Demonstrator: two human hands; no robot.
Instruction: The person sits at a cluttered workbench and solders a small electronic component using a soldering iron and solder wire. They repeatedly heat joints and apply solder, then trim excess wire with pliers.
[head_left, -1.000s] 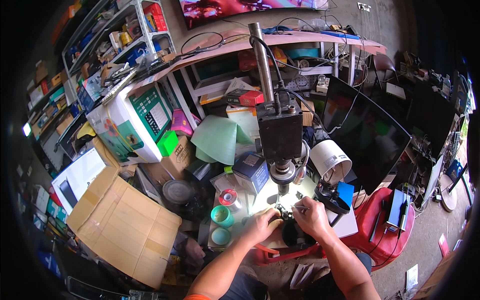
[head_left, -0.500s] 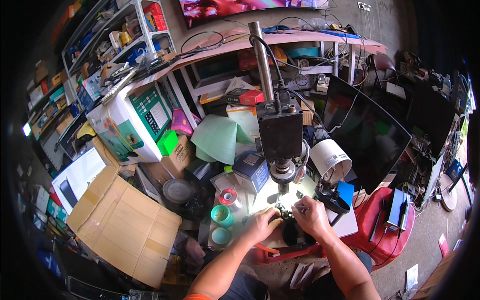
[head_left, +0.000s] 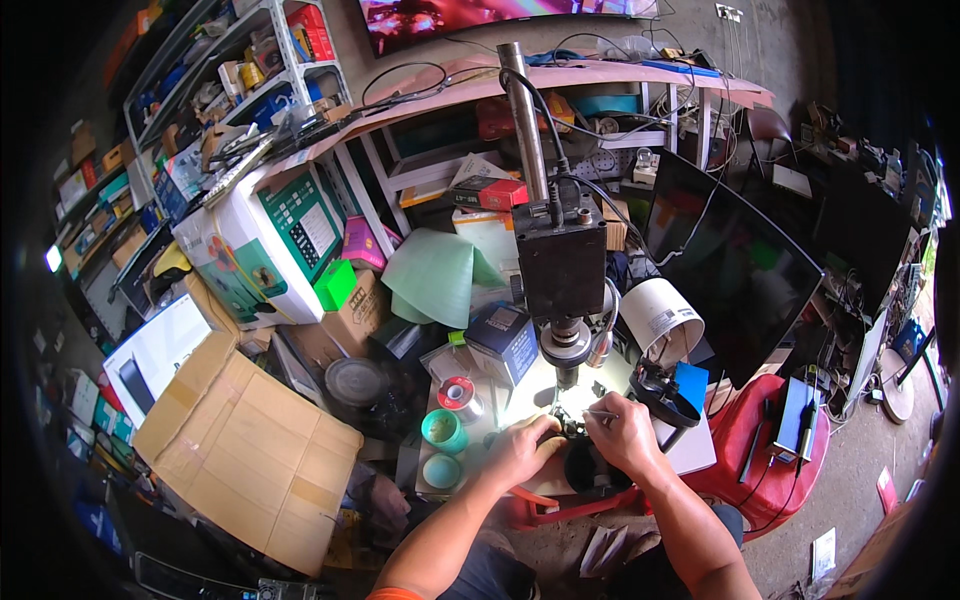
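Left hand: grip narrow at the small dark part, firmness hard to tell!
Right hand: pinching a slim metal tool!
Small dark part: between hands, beneath the microscope!

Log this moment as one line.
left hand: at small dark part | right hand: gripping slim tool | black scope: bright light beneath | red spool: left of hands

Printed lettering on red box
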